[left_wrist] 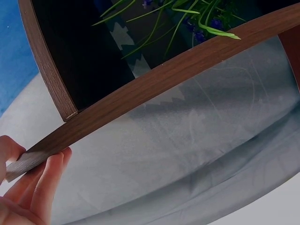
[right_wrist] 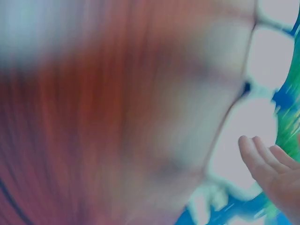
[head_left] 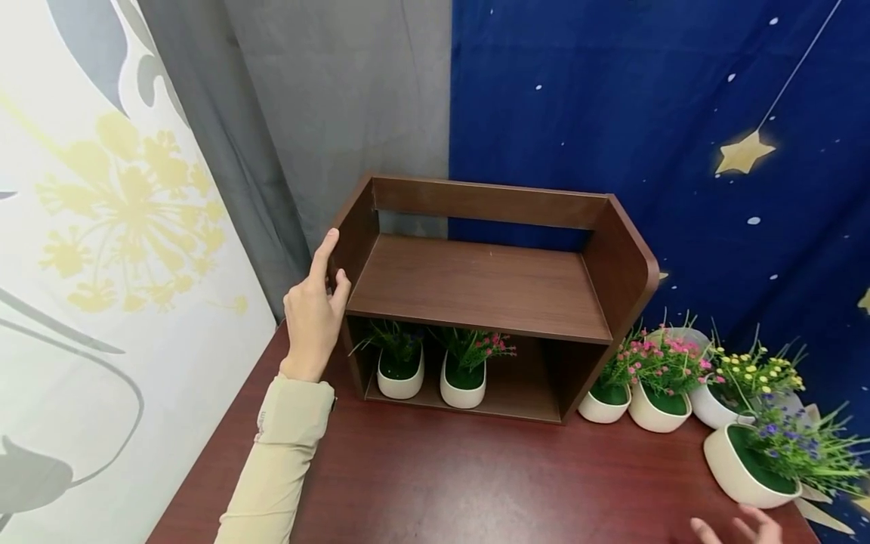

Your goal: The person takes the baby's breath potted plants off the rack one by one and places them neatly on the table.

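My left hand (head_left: 314, 321) grips the left side panel of a brown wooden two-tier shelf (head_left: 482, 283). The left wrist view shows the thumb on one face of the panel's edge (left_wrist: 89, 122) and the fingers (left_wrist: 49, 180) on the other. At the bottom right of the head view, only part of my right hand (head_left: 763, 527) shows, just in front of a white pot with purple flowers (head_left: 737, 468). Its fingers are extended and hold nothing; in the right wrist view the fingertips (right_wrist: 243, 140) overlap a white pot (right_wrist: 248, 126).
Two potted plants, one purple-flowered (head_left: 399, 381) and one pink-flowered (head_left: 464, 385), stand on the shelf's lower level. Right of the shelf are pink-flowered pots (head_left: 659, 408) and a yellow-flowered one (head_left: 720, 404). Blue and grey curtains (head_left: 353, 91) hang behind the reddish-brown table (head_left: 462, 483).
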Tool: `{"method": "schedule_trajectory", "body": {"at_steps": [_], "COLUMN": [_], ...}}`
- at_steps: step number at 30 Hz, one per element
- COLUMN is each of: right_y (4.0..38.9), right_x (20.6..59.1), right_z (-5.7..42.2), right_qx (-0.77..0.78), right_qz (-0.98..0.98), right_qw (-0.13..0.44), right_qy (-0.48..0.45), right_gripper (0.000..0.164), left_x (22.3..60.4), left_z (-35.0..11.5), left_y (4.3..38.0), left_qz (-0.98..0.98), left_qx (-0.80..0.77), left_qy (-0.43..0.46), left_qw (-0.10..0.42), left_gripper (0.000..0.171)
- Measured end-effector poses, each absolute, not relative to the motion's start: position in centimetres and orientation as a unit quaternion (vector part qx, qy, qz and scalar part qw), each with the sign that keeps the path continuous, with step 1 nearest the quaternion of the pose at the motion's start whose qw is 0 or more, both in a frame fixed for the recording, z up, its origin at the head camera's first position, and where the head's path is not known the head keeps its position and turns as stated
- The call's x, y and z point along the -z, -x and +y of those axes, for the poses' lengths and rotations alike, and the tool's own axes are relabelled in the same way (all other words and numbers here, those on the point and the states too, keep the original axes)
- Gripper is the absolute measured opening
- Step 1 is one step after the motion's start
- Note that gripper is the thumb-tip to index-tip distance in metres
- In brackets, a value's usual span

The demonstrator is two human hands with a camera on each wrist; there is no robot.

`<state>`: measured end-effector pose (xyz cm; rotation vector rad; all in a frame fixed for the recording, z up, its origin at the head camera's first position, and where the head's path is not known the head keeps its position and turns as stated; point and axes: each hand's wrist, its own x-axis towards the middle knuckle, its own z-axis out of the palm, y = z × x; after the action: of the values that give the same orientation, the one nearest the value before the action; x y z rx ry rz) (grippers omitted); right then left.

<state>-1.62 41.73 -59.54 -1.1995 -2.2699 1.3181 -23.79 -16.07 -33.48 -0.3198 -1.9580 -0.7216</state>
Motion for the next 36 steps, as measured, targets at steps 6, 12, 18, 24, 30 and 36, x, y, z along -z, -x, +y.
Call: {"method": "schedule_trajectory", "body": {"at_steps": [6,12,18,24,30,36], "right_y": [3.4,6.7,10.0,12.6,14.9,17.5], "right_x": [53.4,50.8,50.3,50.4,51.1,52.9], "right_z": [27.7,17.3,12.4,10.4,9.1,8.2], "right_qx": [-0.534,-0.536,-0.498,-0.484,-0.476,-0.471], "right_qz": [-0.784,-0.806,-0.826,-0.829,-0.832,-0.836], "right_qw": [0.218,0.239,0.266,0.279,0.284,0.279], "right_qy": [0.229,0.075,0.002,-0.015,0.007,0.043], "right_gripper": [0.068,0.073,0.071,0.067,0.063,0.066], "left_x": [33.4,33.7,34.1,34.2,33.9,33.8], "left_z": [-16.2,-16.2,-16.1,-16.4,-16.3,-16.2], "left_y": [23.8,23.8,23.7,23.6,23.4,23.6], "left_qz": [-0.809,-0.812,-0.817,-0.82,-0.822,-0.826], "left_qx": [0.291,0.282,0.283,0.274,0.265,0.251], "left_qy": [0.132,0.129,0.125,0.116,0.114,0.118], "left_qw": [0.493,0.494,0.486,0.488,0.491,0.491], "left_gripper": [0.055,0.056,0.058,0.058,0.059,0.06]}}
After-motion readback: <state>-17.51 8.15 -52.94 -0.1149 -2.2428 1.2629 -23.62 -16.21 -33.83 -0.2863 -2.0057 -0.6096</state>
